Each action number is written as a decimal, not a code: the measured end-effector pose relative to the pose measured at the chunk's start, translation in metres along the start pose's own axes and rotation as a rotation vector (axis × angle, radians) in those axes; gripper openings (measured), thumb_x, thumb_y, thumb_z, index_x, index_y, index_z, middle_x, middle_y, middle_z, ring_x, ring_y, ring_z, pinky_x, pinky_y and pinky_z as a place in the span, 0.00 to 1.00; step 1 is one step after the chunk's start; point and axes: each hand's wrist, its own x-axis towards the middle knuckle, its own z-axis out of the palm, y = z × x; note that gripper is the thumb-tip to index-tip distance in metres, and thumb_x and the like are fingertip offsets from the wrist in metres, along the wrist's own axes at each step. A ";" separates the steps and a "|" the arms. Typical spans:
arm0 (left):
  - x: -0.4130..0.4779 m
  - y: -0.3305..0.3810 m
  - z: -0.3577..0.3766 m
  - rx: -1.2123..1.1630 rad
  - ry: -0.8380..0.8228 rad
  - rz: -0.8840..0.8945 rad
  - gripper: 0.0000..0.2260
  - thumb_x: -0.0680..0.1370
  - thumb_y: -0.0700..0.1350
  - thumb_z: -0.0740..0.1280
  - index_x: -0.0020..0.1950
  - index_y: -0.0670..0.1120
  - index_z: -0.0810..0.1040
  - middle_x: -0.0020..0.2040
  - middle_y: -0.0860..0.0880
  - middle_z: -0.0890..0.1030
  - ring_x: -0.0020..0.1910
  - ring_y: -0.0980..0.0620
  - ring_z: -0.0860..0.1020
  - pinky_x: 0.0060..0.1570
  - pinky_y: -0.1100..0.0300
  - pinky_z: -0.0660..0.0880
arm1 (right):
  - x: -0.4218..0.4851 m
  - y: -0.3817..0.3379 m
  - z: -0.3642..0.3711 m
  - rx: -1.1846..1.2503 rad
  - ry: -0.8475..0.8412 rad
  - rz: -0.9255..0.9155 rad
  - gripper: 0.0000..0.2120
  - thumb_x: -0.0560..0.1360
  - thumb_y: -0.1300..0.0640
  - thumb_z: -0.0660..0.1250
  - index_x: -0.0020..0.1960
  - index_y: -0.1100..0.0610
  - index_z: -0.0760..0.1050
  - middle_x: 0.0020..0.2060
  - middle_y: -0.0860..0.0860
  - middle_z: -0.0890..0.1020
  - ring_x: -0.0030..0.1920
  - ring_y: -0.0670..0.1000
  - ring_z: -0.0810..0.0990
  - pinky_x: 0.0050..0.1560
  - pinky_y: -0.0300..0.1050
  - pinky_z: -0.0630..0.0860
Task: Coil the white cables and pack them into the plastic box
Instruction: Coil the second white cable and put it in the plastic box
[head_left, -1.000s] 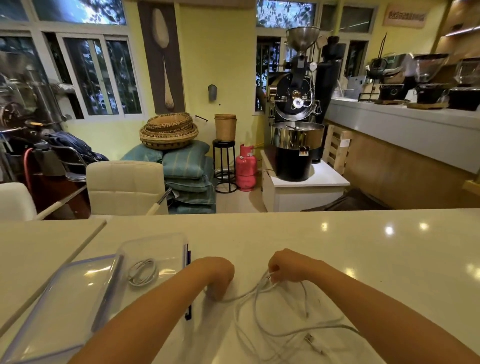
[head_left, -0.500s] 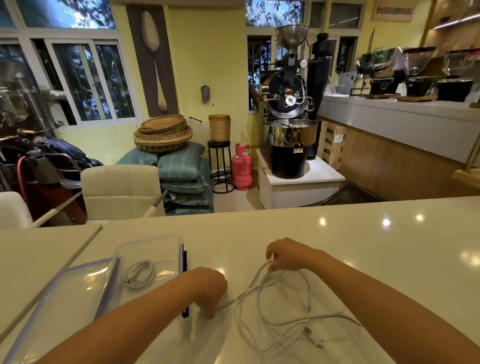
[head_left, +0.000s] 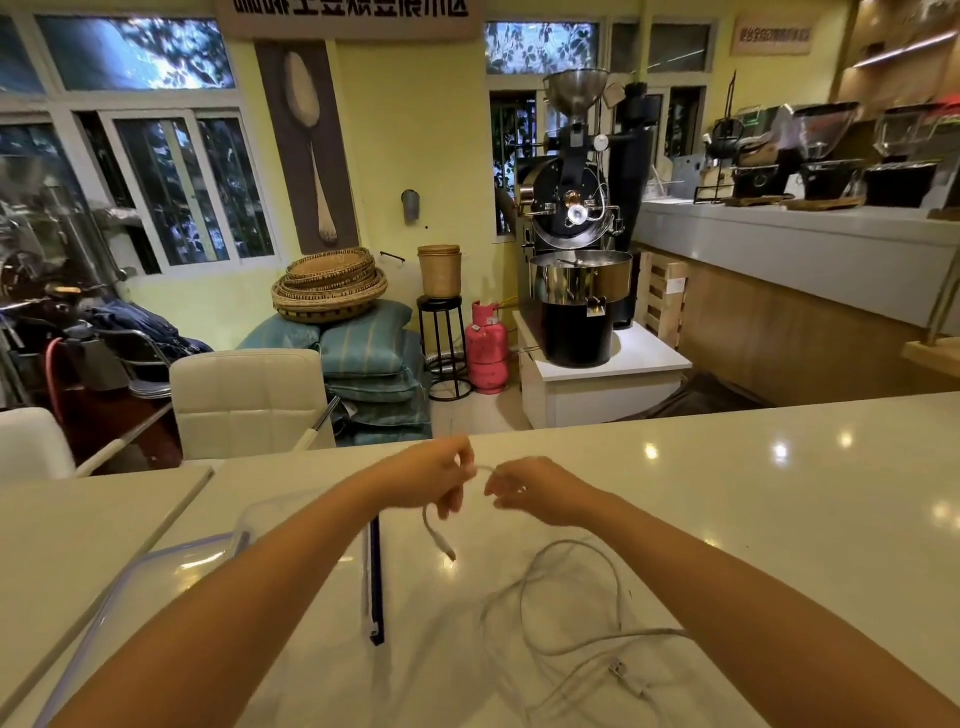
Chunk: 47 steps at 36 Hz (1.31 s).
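Thin white cable (head_left: 434, 530) pinched between left hand (head_left: 431, 478) and right hand (head_left: 540, 491) above the desk (head_left: 779, 519) (plug end dangling); remaining cables (head_left: 571, 613) lie loosely tangled near the clear plastic box (head_left: 249, 519).

One left hand (head_left: 431, 480), one right hand (head_left: 537, 491), one plastic box (head_left: 254, 519), one lid (head_left: 166, 582), white cables (head_left: 618, 597) uncountable.

Yellow walls (head_left: 441, 145), windows (head_left: 192, 187), cream chairs (head_left: 249, 400)
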 end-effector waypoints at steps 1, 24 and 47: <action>-0.001 0.007 -0.006 -0.077 0.040 0.030 0.08 0.80 0.43 0.56 0.40 0.49 0.66 0.31 0.50 0.75 0.29 0.54 0.73 0.37 0.59 0.73 | 0.000 -0.002 -0.007 0.061 0.064 0.004 0.12 0.76 0.60 0.62 0.58 0.62 0.76 0.56 0.58 0.80 0.56 0.55 0.78 0.55 0.43 0.72; -0.039 0.081 -0.059 -1.054 -0.309 0.825 0.05 0.73 0.44 0.66 0.48 0.46 0.78 0.42 0.49 0.85 0.45 0.53 0.83 0.57 0.58 0.74 | -0.010 -0.035 -0.164 1.286 -0.067 -0.499 0.15 0.52 0.52 0.82 0.29 0.54 0.77 0.21 0.45 0.72 0.21 0.42 0.67 0.22 0.31 0.65; -0.021 0.128 -0.061 -0.891 0.038 0.665 0.12 0.79 0.36 0.53 0.47 0.44 0.76 0.25 0.54 0.75 0.24 0.60 0.69 0.25 0.71 0.68 | 0.006 -0.060 -0.099 1.293 0.428 -0.205 0.12 0.78 0.60 0.54 0.38 0.50 0.68 0.29 0.45 0.76 0.31 0.43 0.73 0.37 0.38 0.66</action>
